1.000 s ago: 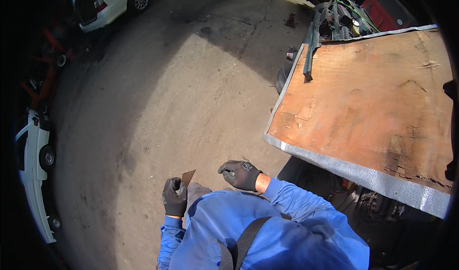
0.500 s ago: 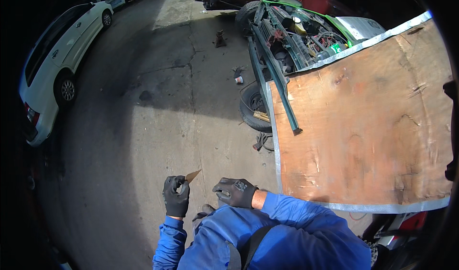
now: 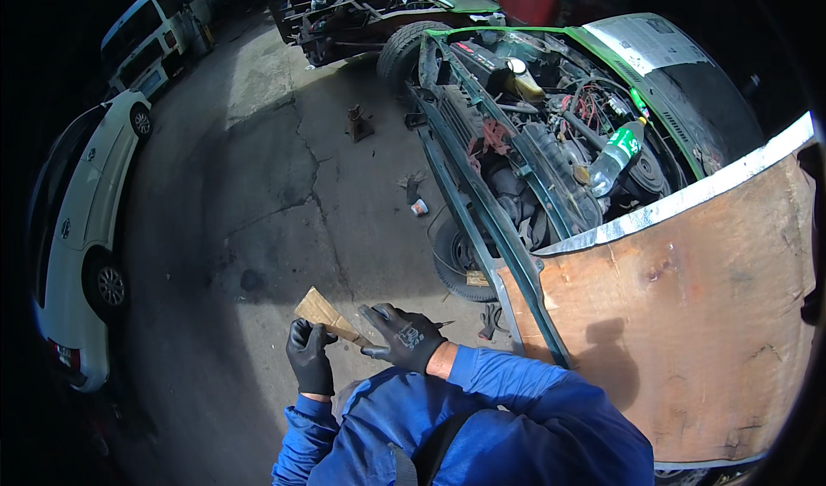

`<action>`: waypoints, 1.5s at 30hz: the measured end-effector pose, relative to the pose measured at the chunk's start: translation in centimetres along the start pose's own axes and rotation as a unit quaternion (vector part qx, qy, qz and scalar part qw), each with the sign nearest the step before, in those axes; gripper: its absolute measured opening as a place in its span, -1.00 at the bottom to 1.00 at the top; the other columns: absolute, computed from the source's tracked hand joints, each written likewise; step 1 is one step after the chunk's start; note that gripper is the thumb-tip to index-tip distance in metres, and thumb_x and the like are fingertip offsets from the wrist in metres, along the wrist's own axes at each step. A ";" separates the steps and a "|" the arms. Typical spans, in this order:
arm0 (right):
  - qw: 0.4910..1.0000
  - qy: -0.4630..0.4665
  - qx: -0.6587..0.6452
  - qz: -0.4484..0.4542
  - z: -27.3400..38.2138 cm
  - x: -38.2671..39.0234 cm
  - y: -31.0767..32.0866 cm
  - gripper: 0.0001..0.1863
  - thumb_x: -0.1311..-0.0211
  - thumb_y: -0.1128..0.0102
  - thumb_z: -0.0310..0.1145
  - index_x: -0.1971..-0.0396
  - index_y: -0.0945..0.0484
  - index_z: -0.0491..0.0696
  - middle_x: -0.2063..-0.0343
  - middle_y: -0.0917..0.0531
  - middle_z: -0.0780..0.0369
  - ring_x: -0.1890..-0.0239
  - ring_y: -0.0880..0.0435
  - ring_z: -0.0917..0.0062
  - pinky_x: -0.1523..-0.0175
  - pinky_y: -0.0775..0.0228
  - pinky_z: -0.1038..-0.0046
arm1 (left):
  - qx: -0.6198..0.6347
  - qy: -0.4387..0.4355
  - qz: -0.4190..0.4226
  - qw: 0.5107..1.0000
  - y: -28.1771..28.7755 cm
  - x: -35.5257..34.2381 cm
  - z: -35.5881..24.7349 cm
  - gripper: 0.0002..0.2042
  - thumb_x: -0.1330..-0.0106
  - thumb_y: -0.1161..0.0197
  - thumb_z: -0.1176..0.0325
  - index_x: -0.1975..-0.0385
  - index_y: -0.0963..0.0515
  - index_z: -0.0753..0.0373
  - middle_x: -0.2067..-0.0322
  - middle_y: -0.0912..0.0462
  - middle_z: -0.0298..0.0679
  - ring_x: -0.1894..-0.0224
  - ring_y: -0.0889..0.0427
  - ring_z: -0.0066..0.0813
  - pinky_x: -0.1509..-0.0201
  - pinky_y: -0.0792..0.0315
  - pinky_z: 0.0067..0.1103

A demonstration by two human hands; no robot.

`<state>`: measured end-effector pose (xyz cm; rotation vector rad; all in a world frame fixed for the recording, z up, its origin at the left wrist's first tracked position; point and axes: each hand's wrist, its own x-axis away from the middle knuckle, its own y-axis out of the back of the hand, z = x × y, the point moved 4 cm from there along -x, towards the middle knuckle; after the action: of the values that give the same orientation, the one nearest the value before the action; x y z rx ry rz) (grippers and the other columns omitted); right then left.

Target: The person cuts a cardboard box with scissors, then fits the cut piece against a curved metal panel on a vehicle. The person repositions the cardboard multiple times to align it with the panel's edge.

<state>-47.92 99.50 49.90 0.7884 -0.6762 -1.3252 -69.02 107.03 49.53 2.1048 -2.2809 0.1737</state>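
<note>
Cracked, oil-stained concrete floor spread out under us in a workshop yard, half in shade, and we took the green car with its engine bay laid open as our landmark. Its bonnet was off, and a plastic bottle with a green label stood tilted among the hoses on the far side of the bay. A large rust-brown panel with a pale metal edge lay just beside the car's front, on our right. Well apart from the car, across the floor to our left, a white car was parked, with a van beyond it. Near the car's front wheel a small jack stand stood on the floor.

Below the car's front corner, close to our chest, we held a tan sheet of sandpaper between both gloved hands. Our left hand was curled shut around its near end; our right hand pinched the same sheet with the fingers partly spread. Blue sleeves covered our arms
</note>
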 end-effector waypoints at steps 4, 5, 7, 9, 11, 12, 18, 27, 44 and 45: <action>0.999 -0.016 -0.008 -0.030 -3.4 -9.2 3.5 -0.11 -0.44 -0.31 0.20 -0.58 -0.28 0.00 -0.31 -0.56 -0.03 -0.12 -0.78 0.04 -0.14 -0.69 0.09 | 0.014 0.023 0.027 0.999 -3.7 -10.1 -1.8 -0.96 -0.55 -0.26 0.49 0.15 -0.57 0.31 0.28 -0.69 -0.30 0.35 -0.71 -0.55 0.21 -0.64 -0.57; 0.999 -0.030 -0.008 -0.030 -4.5 -11.4 3.9 -0.11 -0.44 -0.31 0.20 -0.58 -0.28 0.00 -0.30 -0.57 -0.03 -0.11 -0.78 0.04 -0.13 -0.69 0.10 | 0.023 0.020 0.032 0.999 -4.8 -13.0 -1.7 -0.94 -0.56 -0.26 0.48 0.12 -0.58 0.31 0.28 -0.71 -0.29 0.36 -0.72 -0.56 0.26 -0.62 -0.59; 0.998 -0.030 0.019 -0.050 -6.9 -16.3 4.7 -0.09 -0.50 -0.23 0.20 -0.64 -0.18 0.00 -0.21 -0.59 -0.04 0.03 -0.81 0.07 -0.03 -0.70 0.09 | 0.031 0.039 0.049 0.998 -7.3 -19.1 -1.0 -0.93 -0.56 -0.26 0.47 0.11 -0.58 0.31 0.28 -0.72 -0.29 0.36 -0.72 -0.56 0.25 -0.63 -0.59; 0.996 -0.070 0.037 -0.036 -9.7 -21.2 5.2 -0.11 -0.51 -0.22 0.18 -0.63 -0.19 0.01 -0.20 -0.60 -0.03 0.02 -0.81 0.08 -0.02 -0.70 0.09 | 0.027 0.050 0.085 0.995 -9.4 -25.7 -0.3 -0.92 -0.55 -0.27 0.47 0.10 -0.58 0.32 0.27 -0.72 -0.27 0.34 -0.74 -0.54 0.23 -0.66 -0.56; 0.993 -0.099 0.034 -0.061 -12.1 -26.3 6.3 -0.20 -0.54 -0.19 0.12 -0.60 -0.23 0.04 -0.15 -0.63 0.01 0.03 -0.81 0.09 0.00 -0.69 0.08 | 0.040 0.074 0.113 0.990 -11.9 -32.4 0.3 -0.93 -0.56 -0.26 0.45 0.12 -0.57 0.30 0.31 -0.71 -0.27 0.36 -0.76 -0.48 0.23 -0.67 -0.52; 0.990 -0.114 0.044 -0.078 -13.1 -28.8 7.2 -0.22 -0.55 -0.19 0.10 -0.60 -0.25 0.04 -0.14 -0.64 0.02 0.04 -0.81 0.10 0.01 -0.69 0.08 | 0.048 0.081 0.140 0.986 -13.5 -36.1 0.1 -0.94 -0.57 -0.24 0.43 0.13 -0.57 0.26 0.34 -0.71 -0.28 0.38 -0.76 -0.47 0.24 -0.64 -0.53; 0.972 -0.205 0.061 -0.094 -18.8 -40.7 15.1 -0.27 -0.55 -0.20 0.04 -0.58 -0.32 0.04 -0.01 -0.71 0.02 0.00 -0.79 0.08 -0.05 -0.67 0.07 | 0.081 0.165 0.246 0.952 -21.8 -52.3 -4.5 -0.90 -0.54 -0.22 0.46 0.06 -0.57 0.30 0.28 -0.73 -0.20 0.36 -0.80 -0.33 0.13 -0.79 -0.36; 0.947 -0.242 -0.054 -0.206 -29.4 -53.6 23.1 -0.29 -0.54 -0.25 -0.05 -0.54 -0.33 -0.03 -0.07 -0.73 -0.02 -0.09 -0.77 0.03 -0.16 -0.62 0.04 | 0.048 0.113 0.323 0.938 -29.6 -73.4 -4.1 -0.69 -0.68 -0.27 0.20 -0.18 -0.56 0.30 0.02 -0.77 -0.13 0.26 -0.81 -0.38 0.08 -0.73 -0.43; 0.808 -0.280 -0.289 -0.430 -43.0 -67.9 40.8 -0.28 -0.47 -0.47 -0.29 -0.47 -0.41 -0.34 -0.37 -0.59 -0.16 -0.41 -0.63 0.25 -0.44 -0.52 0.30 | -0.528 0.183 0.303 0.772 -9.6 -106.3 24.0 -0.72 -0.50 -0.41 0.16 0.10 -0.71 0.29 0.44 -0.72 -0.29 0.50 -0.69 -0.48 0.46 -0.56 -0.48; 0.799 -0.315 -0.267 -0.437 -43.8 -68.2 41.7 -0.31 -0.46 -0.48 -0.29 -0.43 -0.45 -0.34 -0.32 -0.63 -0.15 -0.34 -0.67 0.26 -0.41 -0.54 0.29 | -0.531 0.186 0.328 0.759 -11.0 -108.2 24.9 -0.73 -0.50 -0.41 0.17 0.10 -0.71 0.28 0.44 -0.71 -0.30 0.49 -0.68 -0.49 0.45 -0.56 -0.48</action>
<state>2.43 174.91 59.43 0.1269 -0.3744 -2.5554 -47.85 210.86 14.67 0.6169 -1.9554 -0.5256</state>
